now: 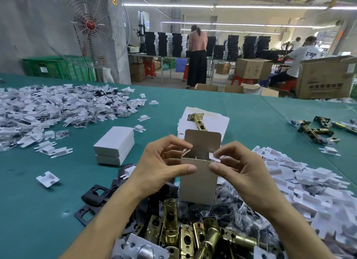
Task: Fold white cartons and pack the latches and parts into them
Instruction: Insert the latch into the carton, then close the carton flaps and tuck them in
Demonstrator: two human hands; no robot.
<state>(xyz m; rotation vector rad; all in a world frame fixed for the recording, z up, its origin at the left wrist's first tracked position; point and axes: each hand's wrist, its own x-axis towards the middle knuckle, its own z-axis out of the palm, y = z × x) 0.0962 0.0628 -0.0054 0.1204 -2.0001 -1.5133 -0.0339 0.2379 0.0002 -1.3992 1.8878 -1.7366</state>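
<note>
Two hands [164, 168] [243, 173], one carton [197, 183], two boxes [114, 148]

No legible txt or nos.

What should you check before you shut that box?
1. Grip: left hand and right hand both hold the carton. Ok.
2. Lid stands up, clear of the opening. Ok.
3. Side flaps tucked flat. Not ok: the fingers are only bending them.
4. Latch inside the carton. Cannot tell: the inside is hidden.
5. More latches close by. Ok: a pile lies by the wrists.
</note>
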